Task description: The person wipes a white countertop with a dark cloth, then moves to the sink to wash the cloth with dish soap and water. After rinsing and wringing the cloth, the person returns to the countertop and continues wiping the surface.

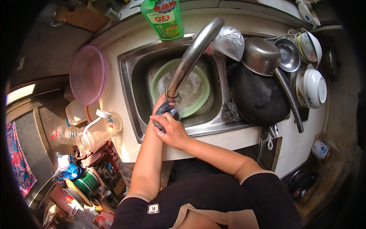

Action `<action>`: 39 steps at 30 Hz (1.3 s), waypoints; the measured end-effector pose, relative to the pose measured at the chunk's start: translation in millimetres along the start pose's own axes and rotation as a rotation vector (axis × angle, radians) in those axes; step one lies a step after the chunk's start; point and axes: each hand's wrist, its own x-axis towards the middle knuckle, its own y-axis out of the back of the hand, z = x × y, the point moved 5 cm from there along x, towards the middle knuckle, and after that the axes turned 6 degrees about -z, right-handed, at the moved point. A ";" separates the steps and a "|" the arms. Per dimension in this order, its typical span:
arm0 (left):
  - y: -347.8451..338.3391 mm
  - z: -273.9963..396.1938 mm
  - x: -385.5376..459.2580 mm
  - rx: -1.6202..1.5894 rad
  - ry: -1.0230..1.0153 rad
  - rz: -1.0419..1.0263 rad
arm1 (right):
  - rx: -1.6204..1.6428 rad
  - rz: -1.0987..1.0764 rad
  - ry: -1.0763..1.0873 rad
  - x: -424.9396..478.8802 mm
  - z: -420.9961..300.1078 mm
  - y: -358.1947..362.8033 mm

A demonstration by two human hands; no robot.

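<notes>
My left hand is under the spout of the metal faucet, partly hidden by it, its fingers around a wet dark grey cloth. My right hand grips the lower end of the same cloth, pressed against my left wrist. Both hands look wet. Beyond them a pale green basin of cloudy, foamy water stands in the stainless steel sink. What lies under the foam cannot be made out.
A green detergent bottle stands behind the sink. Rightward are a plastic bag, black wok, steel saucepan, steel wool scrubber and stacked bowls. Leftward are a purple basin and a plastic jug.
</notes>
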 end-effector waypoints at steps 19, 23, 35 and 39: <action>-16.9 -0.4 -34.8 0.590 -0.222 0.579 | -1.023 -0.029 -0.109 48.0 201.7 25.4; 0.1 -12.5 -45.4 0.482 -0.187 0.570 | -0.892 -0.389 -0.201 45.0 203.3 15.1; -21.5 -15.2 -20.6 0.103 -0.013 0.540 | -0.132 -0.088 -0.214 2.0 32.3 -2.3; -31.7 -12.3 -20.7 0.297 -0.181 0.428 | -0.341 -0.022 0.042 9.8 16.0 -8.7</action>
